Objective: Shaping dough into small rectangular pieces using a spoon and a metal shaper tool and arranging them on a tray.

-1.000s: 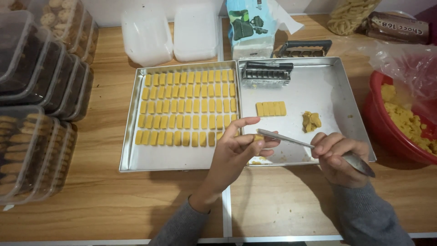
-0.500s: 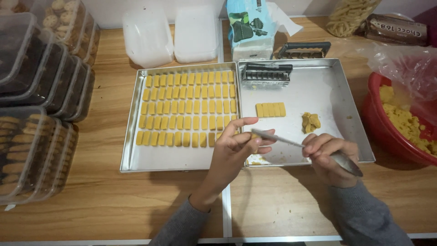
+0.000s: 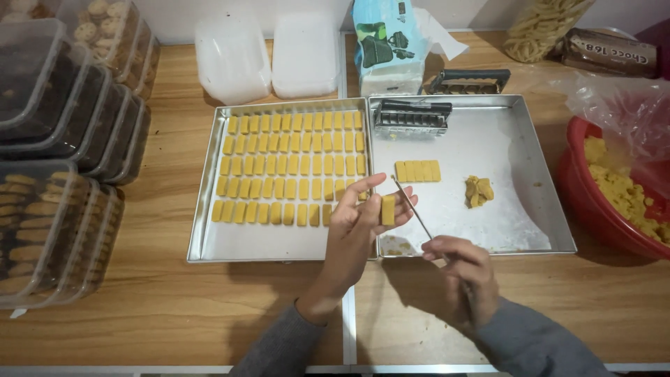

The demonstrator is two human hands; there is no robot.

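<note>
Two metal trays (image 3: 209,174) are showing a dull, brushed sheen on the smooth wooden desk (image 3: 167,307); clear glossy plastic tubs (image 3: 42,139) are glinting; the yellow dough bars (image 3: 289,164) are looking matt.

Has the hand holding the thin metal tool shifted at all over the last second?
Yes. The right hand has slid left and toward the person, off the right tray, carrying the thin metal tool.
</note>
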